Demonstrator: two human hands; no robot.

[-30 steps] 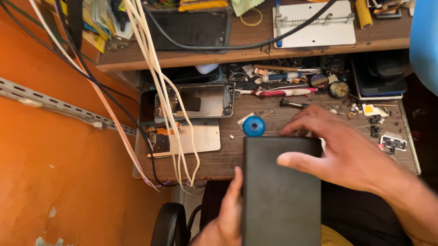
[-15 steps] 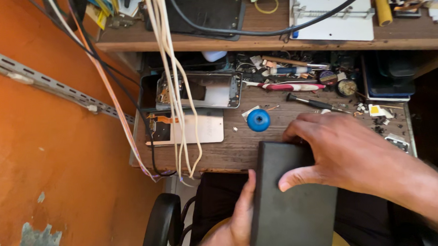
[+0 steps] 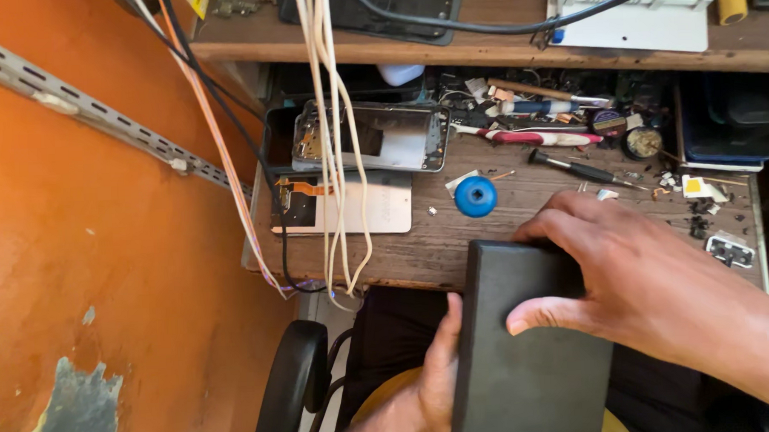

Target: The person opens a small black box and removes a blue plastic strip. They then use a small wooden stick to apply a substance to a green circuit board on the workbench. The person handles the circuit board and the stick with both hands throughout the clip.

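Orange wall (image 3: 87,252) stands past the left hand (image 3: 424,385), and the messy wooden bench (image 3: 453,239) lies just beyond both hands. To hold the flat black box (image 3: 526,356) well, the left hand should keep gripping its left edge while the right hand (image 3: 634,275) stays curled over its top right corner. Compared with half a second ago, the box and hands look about the same, and the blue round spool (image 3: 475,196) sits just above the right hand's fingers.

The black slab (image 3: 526,356) you hold runs off the bottom edge, your right hand (image 3: 634,275) covers its upper right corner, your left hand (image 3: 429,385) is mostly hidden behind it, and the small parts (image 3: 700,222) on the bench are too tiny to identify.
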